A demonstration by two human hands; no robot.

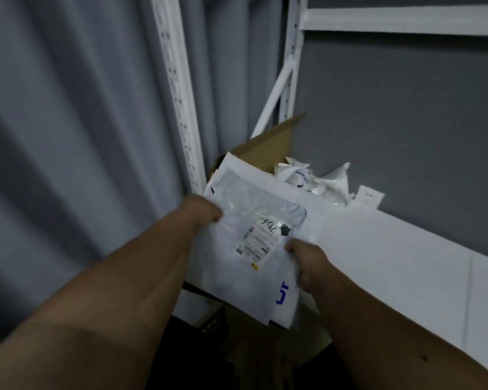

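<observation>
Judging by how it sags and wrinkles between the 2 grips, the white plastic mailer bag is light, soft and limp, with a slick skin that could slide under loose fingers. Whatever is inside seems flat and yielding, so it is probably not fragile, though that cannot be told for sure. Taking it at opposite edges, as is done here, looks right: a pinch on the film alone would stretch it, so each grip should catch some of the contents as well.

The left hand curls its fingers round the bag's upper left edge, and the right hand grips the right edge lower down, thumb on top. The bag hangs tilted in the air between them, in front of an open cardboard box and at the near end of a white shelf board.

Its face is glossy white with a greyish band near the top. A printed shipping label sits mid-face with handwritten digits, upside down from this view and too blurred to read surely, and blue lettering marks the lower right corner. More white bags lie crumpled in the box behind.
</observation>
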